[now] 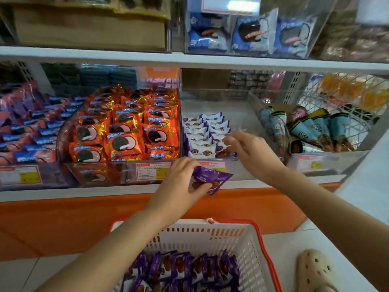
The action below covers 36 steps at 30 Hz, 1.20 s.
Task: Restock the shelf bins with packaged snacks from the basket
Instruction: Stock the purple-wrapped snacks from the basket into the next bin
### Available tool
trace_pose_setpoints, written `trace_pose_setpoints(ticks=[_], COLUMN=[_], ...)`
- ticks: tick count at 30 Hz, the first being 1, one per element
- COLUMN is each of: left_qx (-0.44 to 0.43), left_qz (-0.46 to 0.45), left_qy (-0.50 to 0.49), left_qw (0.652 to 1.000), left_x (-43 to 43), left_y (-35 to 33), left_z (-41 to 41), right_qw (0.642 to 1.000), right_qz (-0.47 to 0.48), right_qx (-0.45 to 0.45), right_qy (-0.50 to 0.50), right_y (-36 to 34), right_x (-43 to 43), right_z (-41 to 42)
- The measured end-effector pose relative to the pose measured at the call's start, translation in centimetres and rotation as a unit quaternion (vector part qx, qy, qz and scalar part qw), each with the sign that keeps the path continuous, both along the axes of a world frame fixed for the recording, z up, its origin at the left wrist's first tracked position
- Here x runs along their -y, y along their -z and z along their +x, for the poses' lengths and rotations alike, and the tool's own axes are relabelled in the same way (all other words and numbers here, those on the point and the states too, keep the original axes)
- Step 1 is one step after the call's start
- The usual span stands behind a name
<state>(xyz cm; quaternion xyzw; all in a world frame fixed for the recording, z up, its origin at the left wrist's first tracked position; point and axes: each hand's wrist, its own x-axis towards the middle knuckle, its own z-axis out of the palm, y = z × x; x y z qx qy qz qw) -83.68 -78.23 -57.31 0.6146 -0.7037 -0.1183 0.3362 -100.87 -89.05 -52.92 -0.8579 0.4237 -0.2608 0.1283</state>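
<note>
Purple packets crowd the basket and the clear bin sits part-filled — the left hand has its grip clamped on 1 packet just below it, the right hand over the bin is too blurred to tell its grip — so much restocking likely remains.

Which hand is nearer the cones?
Right. The right hand reaches over the bin just left of the cones; the left hand holds a purple packet farther left and lower.
</note>
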Motion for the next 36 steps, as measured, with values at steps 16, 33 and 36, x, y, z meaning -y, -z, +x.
trace_pose_setpoints(ticks=[16, 33, 36], left_qx=[-0.220, 0.320, 0.340], left_qz=[-0.043, -0.045, -0.076], left_qy=[-0.049, -0.059, -0.067], left_qw=[0.973, 0.945, 0.935], left_x=[0.9, 1.7, 1.9], left_y=[-2.5, 2.7, 3.3], left_z=[-3.9, -1.5, -1.7], right_qw=[0.991, 0.986, 0.984], right_qz=[0.094, 0.117, 0.114], right_qx=[0.032, 0.046, -0.077], right_qy=[-0.086, 0.109, 0.115], right_y=[-0.8, 0.4, 0.7], right_x=[-5.0, 4.8, 6.8], right_z=[-2.2, -0.9, 0.0])
